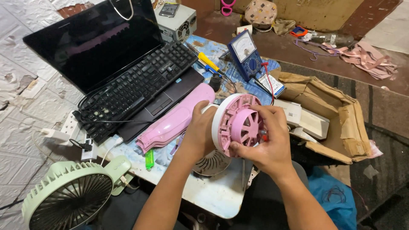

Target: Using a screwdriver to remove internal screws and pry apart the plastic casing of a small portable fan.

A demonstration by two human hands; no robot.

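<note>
Above the cluttered table (213,196), left hand (200,127) and right hand (266,136) clasp the pink fan housing (236,123); slackened fingers could drop it.

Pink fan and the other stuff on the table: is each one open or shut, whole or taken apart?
Pink fan head: cover off, ribs bare, held on edge by left hand and right hand.
Pink shell: detached, lying flat.
Laptop: open, screen dark.
Green fan: whole, grille on, cable plugged in.
Cardboard box: open, torn.
Meter: lying face up.
</note>
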